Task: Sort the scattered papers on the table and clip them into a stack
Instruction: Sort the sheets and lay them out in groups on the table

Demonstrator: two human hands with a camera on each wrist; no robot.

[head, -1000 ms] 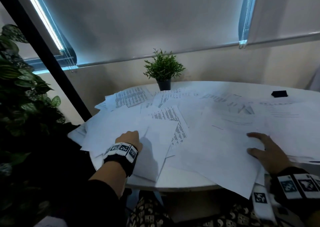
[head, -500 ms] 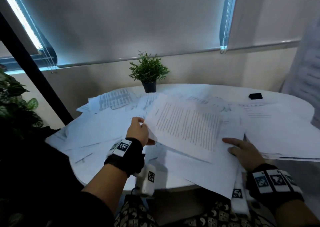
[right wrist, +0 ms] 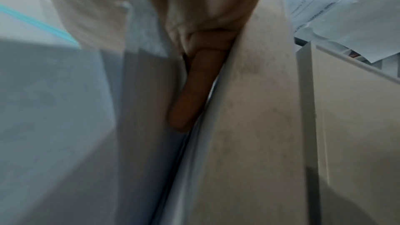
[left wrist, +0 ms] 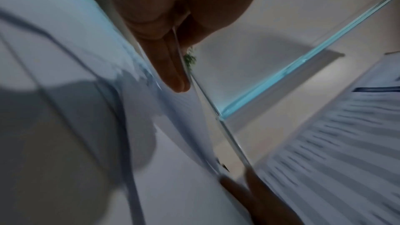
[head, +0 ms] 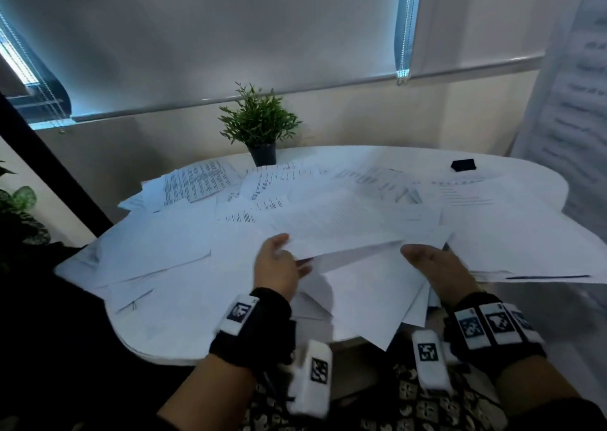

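Papers (head: 341,223): sheets pinched by left hand (head: 279,268) and right hand (head: 437,268); loose, misaligned edges may slip out.

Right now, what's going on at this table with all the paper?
A person is gathering loose white printed sheets. The left hand pinches the near left corner of a lifted printed sheet, and the right hand grips its right edge. Many more white papers lie scattered over the round white table. A small black clip sits untouched at the far right.

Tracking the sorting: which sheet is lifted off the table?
The printed sheet held between the left hand and right hand; the others lie flat.
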